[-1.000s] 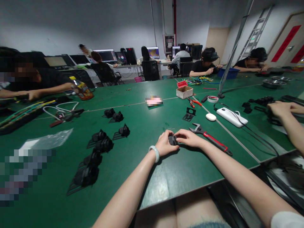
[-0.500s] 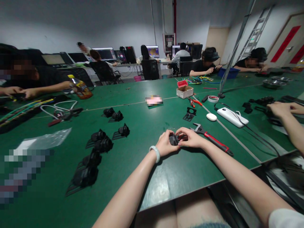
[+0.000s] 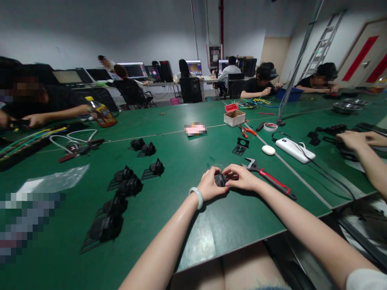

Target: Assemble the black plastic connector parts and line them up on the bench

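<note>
Seen through the head camera, a small black part sits between my two grips at the near middle of the scene, over a green worktop. My left grip is clamped on its left side; my right grip pinches its right end. I cannot tell whether the part touches the surface. Dark and blocky, with ridged edges, it is largely covered by fingers. A smooth, pale bracelet rings the left wrist. Just beyond the right wrist lies an adjustable wrench, metal-headed, its handle red and black. To the left, black assemblies with rounded barrels and slotted, flat bases stand on the faintly glossy worktop.
</note>
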`<state>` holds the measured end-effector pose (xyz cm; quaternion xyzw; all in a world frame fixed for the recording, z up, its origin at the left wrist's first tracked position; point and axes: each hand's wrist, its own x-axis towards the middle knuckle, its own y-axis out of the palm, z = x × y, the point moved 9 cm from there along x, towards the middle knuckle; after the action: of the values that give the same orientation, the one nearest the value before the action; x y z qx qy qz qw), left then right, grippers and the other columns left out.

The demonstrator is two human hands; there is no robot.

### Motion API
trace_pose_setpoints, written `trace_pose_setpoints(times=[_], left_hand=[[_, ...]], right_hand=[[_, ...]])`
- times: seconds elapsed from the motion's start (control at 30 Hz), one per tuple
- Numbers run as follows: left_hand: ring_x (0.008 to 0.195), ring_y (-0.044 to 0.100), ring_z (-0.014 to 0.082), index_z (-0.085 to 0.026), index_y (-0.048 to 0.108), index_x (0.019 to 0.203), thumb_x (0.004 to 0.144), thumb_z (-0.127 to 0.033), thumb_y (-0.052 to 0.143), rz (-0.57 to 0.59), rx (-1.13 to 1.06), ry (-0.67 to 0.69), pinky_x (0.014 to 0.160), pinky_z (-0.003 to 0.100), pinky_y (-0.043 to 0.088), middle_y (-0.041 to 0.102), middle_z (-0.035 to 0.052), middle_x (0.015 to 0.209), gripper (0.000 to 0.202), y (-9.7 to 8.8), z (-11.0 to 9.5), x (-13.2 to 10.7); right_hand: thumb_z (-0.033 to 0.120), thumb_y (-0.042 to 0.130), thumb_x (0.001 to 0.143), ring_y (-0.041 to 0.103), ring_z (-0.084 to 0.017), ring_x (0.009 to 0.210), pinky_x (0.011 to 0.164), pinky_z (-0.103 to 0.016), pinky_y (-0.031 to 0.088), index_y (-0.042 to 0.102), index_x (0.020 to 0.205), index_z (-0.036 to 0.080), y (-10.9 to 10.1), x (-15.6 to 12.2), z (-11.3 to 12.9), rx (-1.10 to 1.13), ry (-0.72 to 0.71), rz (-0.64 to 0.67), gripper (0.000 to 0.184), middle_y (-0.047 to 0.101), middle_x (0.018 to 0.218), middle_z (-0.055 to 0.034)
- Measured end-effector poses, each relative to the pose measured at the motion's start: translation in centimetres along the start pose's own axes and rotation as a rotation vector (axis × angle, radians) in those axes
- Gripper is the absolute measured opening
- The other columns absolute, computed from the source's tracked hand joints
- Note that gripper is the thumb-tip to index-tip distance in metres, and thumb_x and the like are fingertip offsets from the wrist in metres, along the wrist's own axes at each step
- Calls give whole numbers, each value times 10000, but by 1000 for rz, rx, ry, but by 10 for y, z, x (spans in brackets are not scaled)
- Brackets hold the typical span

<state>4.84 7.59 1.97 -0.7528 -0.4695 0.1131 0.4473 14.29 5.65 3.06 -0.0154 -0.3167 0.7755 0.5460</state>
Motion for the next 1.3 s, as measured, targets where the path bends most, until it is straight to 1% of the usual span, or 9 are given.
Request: trace_pose_setpoints(times=[0.2, 0.47, 0.7, 0.87, 1.1, 1.3], left_hand=[[804, 495, 195, -196, 437, 937, 523, -379, 650, -6, -3, -7, 714, 328, 401, 507, 19, 849, 501, -1, -1, 0], [807, 490, 194, -194, 422, 950, 521, -386, 650, 8, 8, 3, 708, 326, 403, 504, 22, 866, 522, 1, 0, 2], [813, 490, 196, -191, 432, 952, 520, -391, 655, 14, 1, -11, 712, 327, 401, 501, 27, 870, 526, 0, 0, 1], [809, 489, 196, -190, 451, 935, 516, -372, 660, 4, -27, -22, 723, 332, 393, 507, 23, 855, 503, -3, -2, -1], [799, 491, 197, -190, 462, 933, 505, -374, 666, -13, -47, -34, 710, 332, 394, 512, 23, 847, 509, -3, 2, -1], [814, 490, 199, -192, 452, 936, 514, -358, 658, 4, -41, -19, 721, 334, 395, 513, 23, 869, 498, -3, -3, -2]], right_hand=[[191, 621, 639, 532, -139, 781, 692, -282, 456, 540, 948, 176, 1, 1, -1, 5, 4, 16, 320, 517, 911, -40], [224, 620, 656, 530, -131, 751, 690, -275, 446, 541, 969, 167, 2, 3, -7, 12, -5, 28, 328, 528, 894, -40], [223, 615, 657, 528, -138, 770, 705, -281, 441, 539, 974, 169, 2, 3, -6, 10, -5, 32, 330, 535, 893, -41], [213, 626, 634, 529, -133, 742, 672, -272, 448, 516, 984, 169, 4, 1, -4, 23, 6, 52, 369, 539, 897, -36], [191, 628, 625, 537, -116, 705, 652, -258, 455, 471, 1019, 169, 10, 2, -7, 126, 49, 83, 425, 552, 888, -30], [204, 630, 628, 539, -134, 759, 687, -273, 447, 518, 974, 168, 6, 1, -8, 92, 32, 50, 366, 551, 903, -35]])
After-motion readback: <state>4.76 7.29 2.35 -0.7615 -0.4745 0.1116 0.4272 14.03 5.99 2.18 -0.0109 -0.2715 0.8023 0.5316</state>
